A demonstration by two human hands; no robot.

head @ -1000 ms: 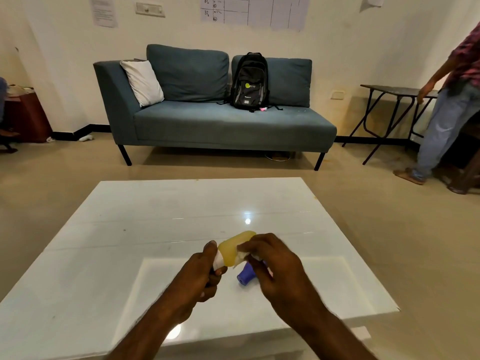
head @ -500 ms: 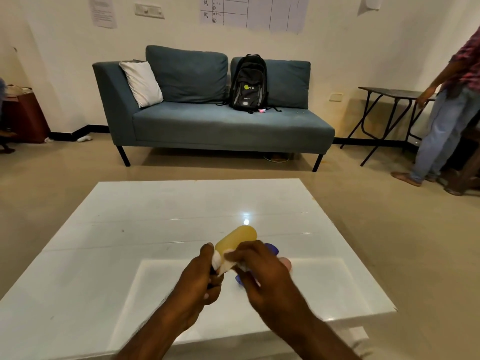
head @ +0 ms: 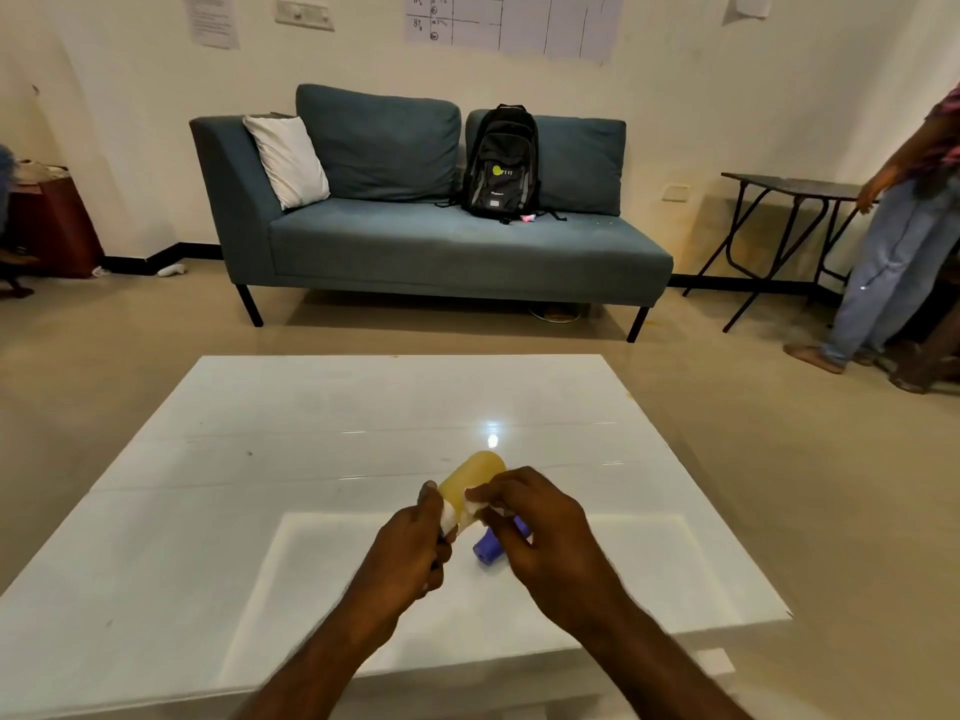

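delta vs 0.5 s ago: yellow bottle [head: 474, 475] barely shifted, lower centre of frame; purple piece [head: 488, 549] shows more under right hand [head: 540, 532] | left hand [head: 415, 548] fingers curled round bottle's near end | right fingertips pinch white wad [head: 475, 506] against bottle: wipe likely midway | white table [head: 311, 459] beneath; sofa [head: 441, 252], backpack [head: 501, 163] upper centre; nothing blocking

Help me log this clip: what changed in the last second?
Very little. The right hand slid its fingertips slightly left along the white wrap on the yellow bottle, still pinching it. The left hand kept gripping the bottle's lower end; nothing was let go. The purple piece stayed lying on the table beside the hands.
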